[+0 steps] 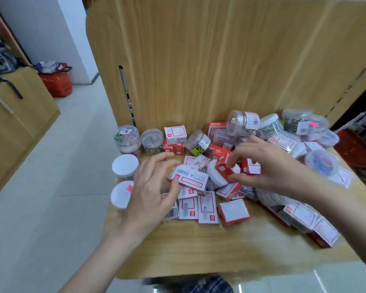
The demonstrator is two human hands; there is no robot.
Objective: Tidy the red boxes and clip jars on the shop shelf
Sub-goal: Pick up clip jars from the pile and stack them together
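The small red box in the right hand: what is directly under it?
The small red box, pinched by the right hand, sits over a jar's white lid. The jar's body below is mostly covered by boxes, so its contents are unclear.

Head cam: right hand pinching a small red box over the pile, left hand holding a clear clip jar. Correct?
Not quite. In the head view the right hand does pinch a small red box over the pile, but the left hand holds a flat white-and-red box, not a clear clip jar. The jars stand untouched to its left.
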